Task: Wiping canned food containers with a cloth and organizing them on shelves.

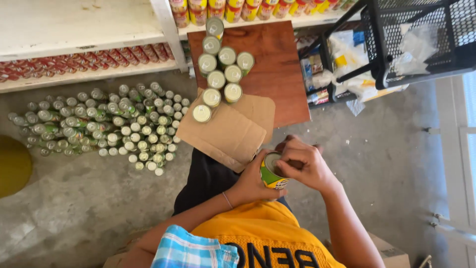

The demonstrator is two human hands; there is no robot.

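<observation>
— What's in the hands?

— The left hand (252, 184) is wrapped round a green-and-yellow can (271, 172); the right hand (303, 164) curls over its top, fingers pressed at the lid.

— How does it sit?

— Upright, long axis tipped slightly toward the right hand; held above the lap, just short of the cardboard (229, 130); other cans (222, 74) stand well ahead on the wooden board (277, 59).

both forearms angled in toward the middle, left hand (253, 182) cupped from below, right hand (302, 164) curled over top, fingers (287, 149) bent
</observation>
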